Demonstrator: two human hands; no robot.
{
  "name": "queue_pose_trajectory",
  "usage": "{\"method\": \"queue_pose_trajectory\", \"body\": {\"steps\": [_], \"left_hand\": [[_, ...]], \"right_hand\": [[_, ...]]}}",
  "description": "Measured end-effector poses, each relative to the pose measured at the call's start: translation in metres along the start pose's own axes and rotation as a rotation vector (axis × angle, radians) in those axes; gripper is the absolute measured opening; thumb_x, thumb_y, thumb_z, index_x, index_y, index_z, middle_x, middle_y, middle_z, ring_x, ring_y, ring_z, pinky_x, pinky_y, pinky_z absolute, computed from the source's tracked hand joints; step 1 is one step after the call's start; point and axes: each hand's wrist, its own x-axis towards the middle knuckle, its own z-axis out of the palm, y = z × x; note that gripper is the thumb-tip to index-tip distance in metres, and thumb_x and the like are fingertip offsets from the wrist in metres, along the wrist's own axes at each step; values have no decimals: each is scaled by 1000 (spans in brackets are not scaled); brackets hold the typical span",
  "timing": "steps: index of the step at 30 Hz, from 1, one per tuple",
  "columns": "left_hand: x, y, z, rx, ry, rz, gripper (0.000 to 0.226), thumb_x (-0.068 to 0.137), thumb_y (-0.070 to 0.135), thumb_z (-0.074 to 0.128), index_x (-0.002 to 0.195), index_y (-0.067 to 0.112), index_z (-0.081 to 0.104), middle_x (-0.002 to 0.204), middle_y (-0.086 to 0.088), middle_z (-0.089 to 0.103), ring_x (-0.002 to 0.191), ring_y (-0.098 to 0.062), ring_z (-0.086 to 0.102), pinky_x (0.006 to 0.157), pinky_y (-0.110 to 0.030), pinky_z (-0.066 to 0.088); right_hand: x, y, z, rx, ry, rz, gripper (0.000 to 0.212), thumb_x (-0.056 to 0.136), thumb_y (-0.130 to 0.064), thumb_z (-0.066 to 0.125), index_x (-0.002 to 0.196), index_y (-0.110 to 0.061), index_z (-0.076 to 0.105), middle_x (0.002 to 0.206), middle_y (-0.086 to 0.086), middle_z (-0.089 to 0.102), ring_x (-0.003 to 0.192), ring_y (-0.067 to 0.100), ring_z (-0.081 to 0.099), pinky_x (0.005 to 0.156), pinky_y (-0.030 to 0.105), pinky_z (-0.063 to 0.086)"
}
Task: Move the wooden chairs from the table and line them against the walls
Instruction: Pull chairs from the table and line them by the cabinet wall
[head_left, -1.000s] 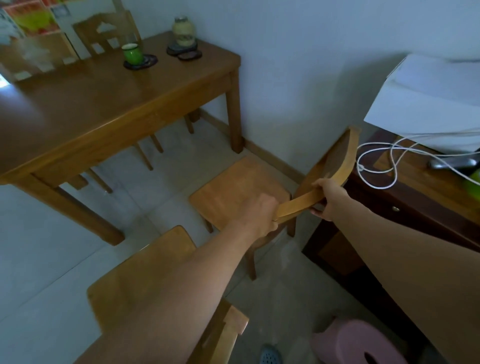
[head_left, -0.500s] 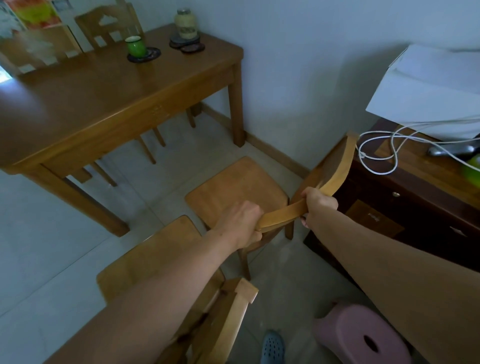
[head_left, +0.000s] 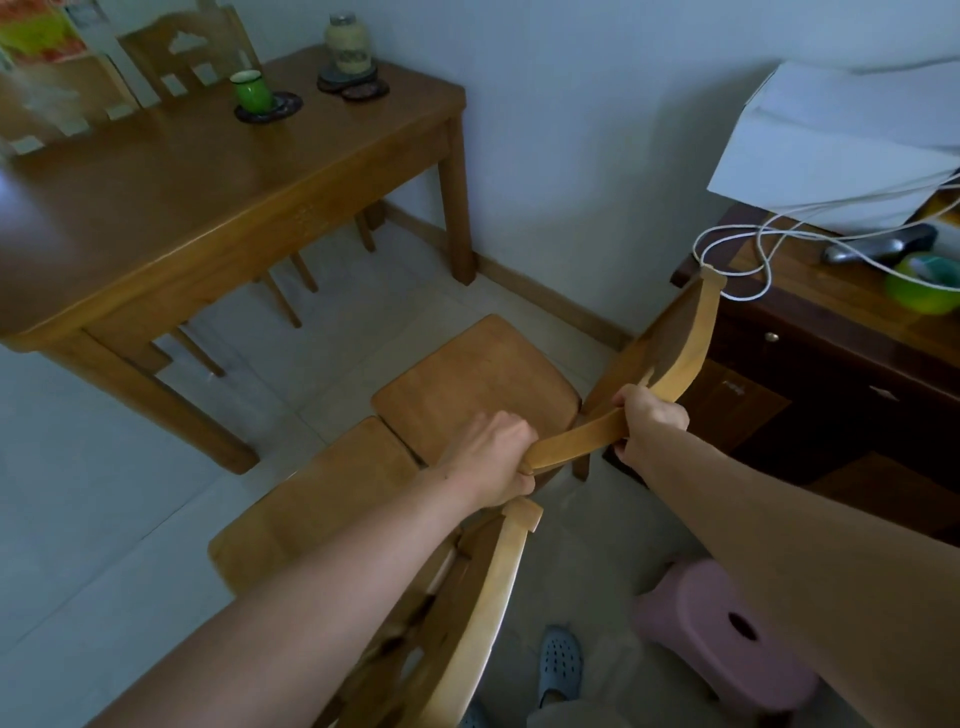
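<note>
A light wooden chair (head_left: 478, 384) stands on the tiled floor between the wooden table (head_left: 171, 187) and a dark cabinet. My left hand (head_left: 496, 457) grips the near end of its curved top rail. My right hand (head_left: 652, 421) grips the same rail further along. A second wooden chair (head_left: 322, 509) stands just in front of me, its seat touching the first chair's seat and its backrest under my left forearm. Two more chairs (head_left: 187, 57) stand behind the table at the far side.
The dark cabinet (head_left: 831, 353) at right carries a white box (head_left: 841, 145), white cables and a green bowl. A pink plastic stool (head_left: 727, 634) sits on the floor at lower right. A green cup (head_left: 252, 91) and a jar (head_left: 347, 44) stand on the table. White wall with skirting behind.
The held chair has come back towards me and now touches the near chair's seat. Both hands keep their grip on the rail.
</note>
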Motion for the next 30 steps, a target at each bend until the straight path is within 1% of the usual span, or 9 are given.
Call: {"method": "queue_pose_trajectory", "body": {"steps": [2, 5, 9, 12, 18, 23, 25, 28, 30], "left_hand": [[0, 7, 1, -34, -32, 8, 14, 82, 20, 74, 74, 15, 64, 77, 3, 59, 67, -15, 56, 52, -19, 33], [2, 20, 5, -58, -70, 22, 13, 84, 23, 73, 80, 12, 67, 88, -3, 65, 80, -20, 60, 71, -28, 45], [3, 35, 12, -40, -68, 43, 15, 86, 23, 70, 91, 9, 68, 102, -8, 64, 98, -25, 59, 88, -31, 40], [3, 42, 18, -18, -60, 53, 19, 87, 24, 69, 96, 8, 66, 107, -10, 64, 102, -26, 59, 93, -33, 40], [3, 49, 29, -30, -33, 58, 24, 85, 29, 72, 96, 8, 68, 104, -9, 66, 98, -29, 62, 89, -38, 49], [-2, 43, 32, -119, -14, 29, 25, 83, 36, 75, 90, 13, 66, 88, 0, 62, 86, -22, 63, 67, -28, 44], [-6, 38, 34, -172, -30, 21, 26, 81, 38, 76, 87, 17, 60, 86, 1, 59, 92, -24, 63, 66, -26, 39], [-15, 32, 39, -192, -67, -19, 57, 81, 43, 75, 124, 12, 56, 117, -9, 62, 115, -28, 54, 79, -30, 38], [-19, 28, 40, -196, -86, -44, 68, 80, 47, 74, 134, 15, 48, 126, -7, 60, 122, -28, 51, 84, -31, 39]], "right_hand": [[-1, 1, -10, 5, 9, -6, 21, 75, -6, 67, 69, -11, 48, 73, 8, 52, 67, 24, 54, 61, 35, 47], [-1, 1, -24, 1, 27, -7, 23, 77, -5, 66, 69, -12, 45, 71, 8, 51, 59, 21, 50, 47, 33, 42], [2, 0, -39, -34, 24, 10, 25, 80, -8, 66, 71, -13, 44, 72, 9, 51, 60, 22, 52, 56, 33, 46], [4, 1, -47, -40, 32, 13, 24, 80, -8, 66, 70, -13, 44, 72, 9, 52, 60, 22, 52, 48, 33, 42], [10, 0, -58, -44, 38, 18, 24, 81, -11, 67, 76, -13, 43, 78, 9, 52, 70, 24, 55, 64, 35, 47], [3, -1, -67, -294, -54, -8, 23, 86, -24, 65, 96, -9, 50, 88, 14, 58, 90, 32, 65, 60, 41, 54], [-4, 0, -73, -488, -130, 6, 40, 86, -38, 65, 105, -5, 55, 93, 19, 62, 86, 34, 66, 54, 41, 56], [-17, 6, -82, -739, -399, 131, 75, 75, -63, 68, 113, 1, 55, 100, 25, 70, 80, 34, 73, 62, 41, 60], [-26, 13, -81, -858, -640, 216, 93, 69, -71, 67, 124, 2, 50, 109, 22, 70, 90, 33, 73, 67, 41, 60]]}}
